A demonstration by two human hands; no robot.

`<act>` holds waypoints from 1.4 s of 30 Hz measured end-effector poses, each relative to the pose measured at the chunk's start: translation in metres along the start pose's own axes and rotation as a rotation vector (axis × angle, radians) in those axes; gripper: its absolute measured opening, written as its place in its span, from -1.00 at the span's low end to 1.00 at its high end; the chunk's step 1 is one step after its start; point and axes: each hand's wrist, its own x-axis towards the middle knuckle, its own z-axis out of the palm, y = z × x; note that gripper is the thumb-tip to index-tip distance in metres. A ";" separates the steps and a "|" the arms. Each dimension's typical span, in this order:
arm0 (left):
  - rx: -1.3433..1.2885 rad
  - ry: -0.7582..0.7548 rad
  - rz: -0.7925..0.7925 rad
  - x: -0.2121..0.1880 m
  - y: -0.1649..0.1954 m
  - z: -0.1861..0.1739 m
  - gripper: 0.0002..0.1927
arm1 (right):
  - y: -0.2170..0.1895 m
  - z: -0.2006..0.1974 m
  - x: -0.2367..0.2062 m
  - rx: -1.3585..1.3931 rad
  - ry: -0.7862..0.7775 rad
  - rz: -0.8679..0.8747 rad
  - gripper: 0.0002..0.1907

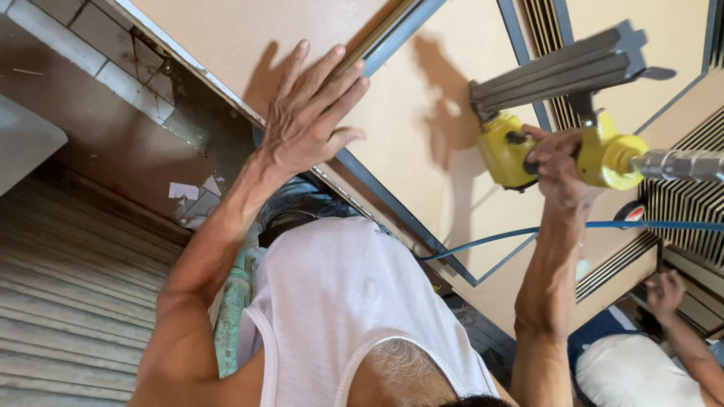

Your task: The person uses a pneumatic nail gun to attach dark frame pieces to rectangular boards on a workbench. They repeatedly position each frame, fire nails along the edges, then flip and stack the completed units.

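Against a tan panel [422, 98], the left hand [309, 120] presses flat, fingers spread; the right hand [554, 162] grips a yellow nail gun [520, 151].

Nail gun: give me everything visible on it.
The nail gun has a yellow body, a grey metal magazine reaching toward the tan panel, and a silver fitting at its rear. The right hand grips its handle, fingers wrapped round. A blue hose runs below it; where that joins cannot be told.
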 end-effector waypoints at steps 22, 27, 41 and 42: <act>0.288 -0.122 0.270 -0.014 0.030 0.022 0.37 | 0.028 -0.170 0.057 -0.571 -0.595 -0.146 -0.94; 0.242 -0.080 0.273 -0.019 0.034 0.024 0.32 | 0.034 -0.190 0.046 -0.459 -0.301 0.313 -0.57; 0.026 -0.101 0.282 -0.014 0.030 0.025 0.26 | -0.045 -0.081 0.003 -0.453 -0.803 -0.179 -0.90; 0.045 -0.094 0.285 -0.014 0.030 0.025 0.26 | -0.049 -0.052 0.005 -0.407 -0.893 -0.191 -0.89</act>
